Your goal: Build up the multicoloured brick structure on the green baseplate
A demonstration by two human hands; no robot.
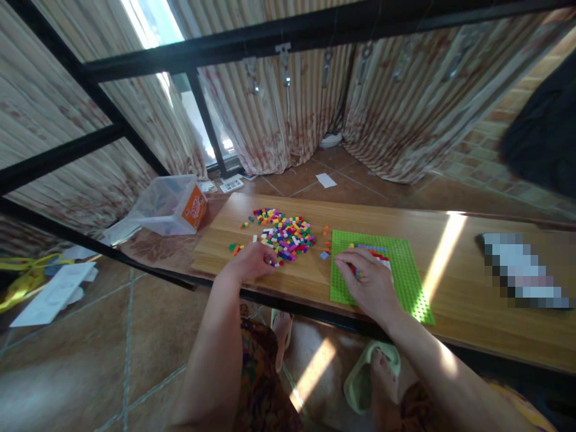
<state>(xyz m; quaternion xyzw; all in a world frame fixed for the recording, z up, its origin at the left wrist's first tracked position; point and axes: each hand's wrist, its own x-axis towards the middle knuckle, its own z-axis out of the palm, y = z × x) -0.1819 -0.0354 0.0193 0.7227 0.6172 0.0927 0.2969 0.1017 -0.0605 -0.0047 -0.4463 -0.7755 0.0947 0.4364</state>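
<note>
A heap of small toy building bricks (292,233) in many colours lies on the wooden bench. At its near left edge is my left hand (254,262), fingers curled down among a few loose bricks; whatever they pinch is too small to make out. My right hand (369,281) is over the green studded baseplate (407,255), thumb and fingertips drawn together near its left side. Any brick between them is hidden. Rows of coloured bricks (382,259) stand on the baseplate, partly covered by that hand. Several orange bricks (327,243) and a light blue brick (324,255) sit between heap and baseplate.
A clear plastic tub (164,207) with an orange label stands beyond the bench's left end. A blurred-out dark-edged object (522,270) lies on the bench (454,288) at right. Black metal bars (270,45) cross in front of the curtains. My feet are below the near edge.
</note>
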